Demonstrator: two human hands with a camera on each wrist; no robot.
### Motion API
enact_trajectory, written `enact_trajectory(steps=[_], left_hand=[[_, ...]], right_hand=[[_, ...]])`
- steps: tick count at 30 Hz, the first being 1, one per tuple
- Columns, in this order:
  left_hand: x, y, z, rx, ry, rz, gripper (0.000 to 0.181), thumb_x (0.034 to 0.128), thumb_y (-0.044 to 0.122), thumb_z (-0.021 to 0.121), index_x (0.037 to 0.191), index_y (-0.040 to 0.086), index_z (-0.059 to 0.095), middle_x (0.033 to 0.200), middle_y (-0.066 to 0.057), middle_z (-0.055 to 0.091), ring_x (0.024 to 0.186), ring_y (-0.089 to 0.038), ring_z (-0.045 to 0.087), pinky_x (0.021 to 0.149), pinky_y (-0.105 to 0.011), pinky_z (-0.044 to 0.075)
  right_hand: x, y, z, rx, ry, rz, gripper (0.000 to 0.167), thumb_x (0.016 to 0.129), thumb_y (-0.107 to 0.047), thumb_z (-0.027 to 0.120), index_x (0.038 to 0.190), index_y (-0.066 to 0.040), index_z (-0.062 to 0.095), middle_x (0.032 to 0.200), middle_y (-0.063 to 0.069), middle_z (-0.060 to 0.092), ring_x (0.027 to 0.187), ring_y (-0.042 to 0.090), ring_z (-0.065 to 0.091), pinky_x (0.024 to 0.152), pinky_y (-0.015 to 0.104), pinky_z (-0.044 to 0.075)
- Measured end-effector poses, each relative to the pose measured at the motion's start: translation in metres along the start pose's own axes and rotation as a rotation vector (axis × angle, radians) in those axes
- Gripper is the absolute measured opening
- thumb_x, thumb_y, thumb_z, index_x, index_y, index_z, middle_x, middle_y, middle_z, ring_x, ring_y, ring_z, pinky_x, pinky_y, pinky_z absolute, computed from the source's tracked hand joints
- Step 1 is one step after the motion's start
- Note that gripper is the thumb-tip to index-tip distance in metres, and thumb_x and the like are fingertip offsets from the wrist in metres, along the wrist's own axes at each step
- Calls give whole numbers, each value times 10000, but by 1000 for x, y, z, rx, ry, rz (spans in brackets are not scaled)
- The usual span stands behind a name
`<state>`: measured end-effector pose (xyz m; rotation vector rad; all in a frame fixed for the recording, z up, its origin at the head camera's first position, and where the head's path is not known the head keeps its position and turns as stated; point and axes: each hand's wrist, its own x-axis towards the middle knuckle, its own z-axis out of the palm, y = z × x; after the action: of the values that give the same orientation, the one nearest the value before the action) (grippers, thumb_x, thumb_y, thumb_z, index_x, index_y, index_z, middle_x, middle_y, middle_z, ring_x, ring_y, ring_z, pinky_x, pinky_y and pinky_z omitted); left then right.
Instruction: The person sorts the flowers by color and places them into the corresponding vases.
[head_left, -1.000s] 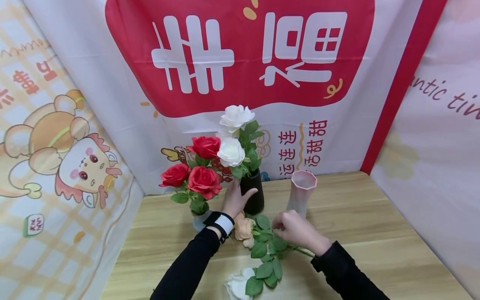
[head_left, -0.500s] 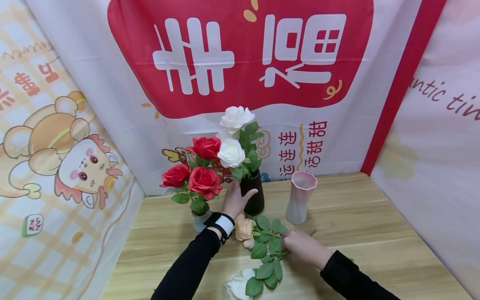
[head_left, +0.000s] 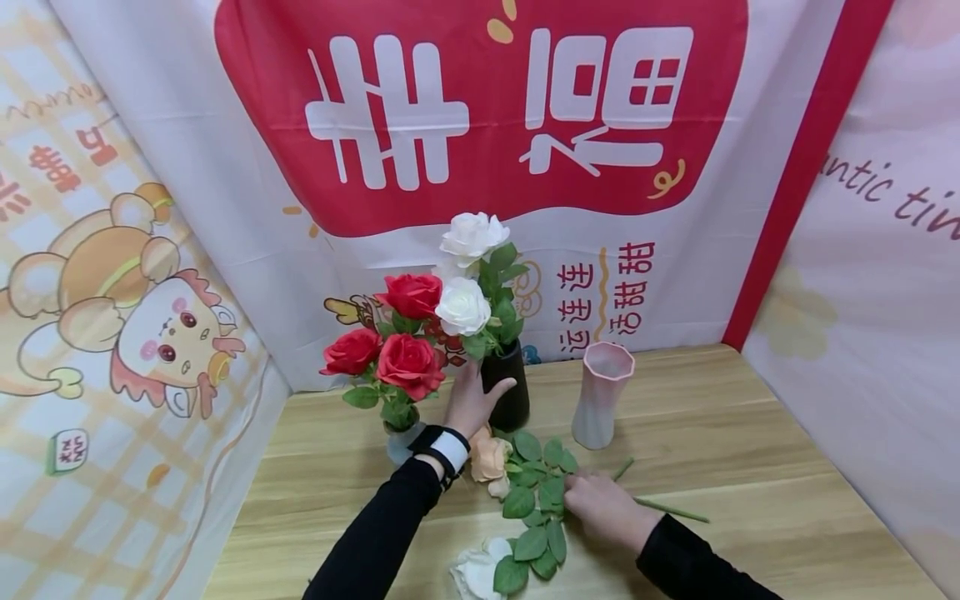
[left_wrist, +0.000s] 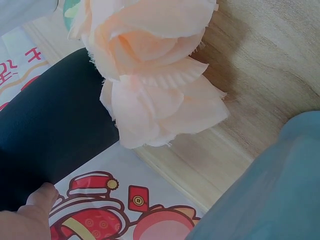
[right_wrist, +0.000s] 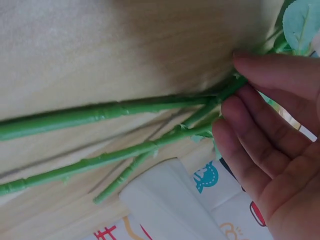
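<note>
Against the side of the black vase lies my left hand, its thumb across the vase's front and its fingers along the left side, partly hidden. White roses stand in that vase. My right hand pinches a green rose stem between thumb and fingers, just above the table. Beside it lie leafy stems with a peach rose and a white rose. Which bloom the pinched stem carries, I cannot tell. The peach rose hangs close to the left wrist camera.
A pink-and-white vase stands upright at the right with no flower in it. Red roses fill a pale blue vase by my left wrist. A printed cloth hangs behind the wooden table.
My right hand has moved down and slightly right, away from the front of the pink-and-white vase, and its hold lies lower among the stems. My left hand stays at the black vase.
</note>
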<state>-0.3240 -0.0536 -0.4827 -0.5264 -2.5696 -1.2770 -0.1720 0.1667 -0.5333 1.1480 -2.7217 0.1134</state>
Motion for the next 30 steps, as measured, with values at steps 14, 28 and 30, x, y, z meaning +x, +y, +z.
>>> enact_trajectory(steps=[14,28,30], left_hand=[[0,1,0,2,7,0,872,898,370,734,1561,182,199,1500,-155,392,1343,-302,404,1082,-425,346],[0,-1,1,13,-14,-15,855,901,424,713,1556,164,229,1508,-138,387,1339,-305,411,1077,-420,355],[1,-1,0,8,-10,-8,860,899,419,718,1558,166,227,1511,-140,383,1340,-308,409,1078,-424,354]], right_hand=[[2,-1,5,6,39,16,263,661,114,614,649,-142,673,706,-24,572,675,166,573,598,351,498],[0,-2,3,5,133,-2,297,557,120,538,537,-177,539,634,-53,506,552,143,505,443,308,395],[0,-2,0,8,159,-4,293,545,114,535,533,-178,536,625,-54,497,533,145,496,408,304,365]])
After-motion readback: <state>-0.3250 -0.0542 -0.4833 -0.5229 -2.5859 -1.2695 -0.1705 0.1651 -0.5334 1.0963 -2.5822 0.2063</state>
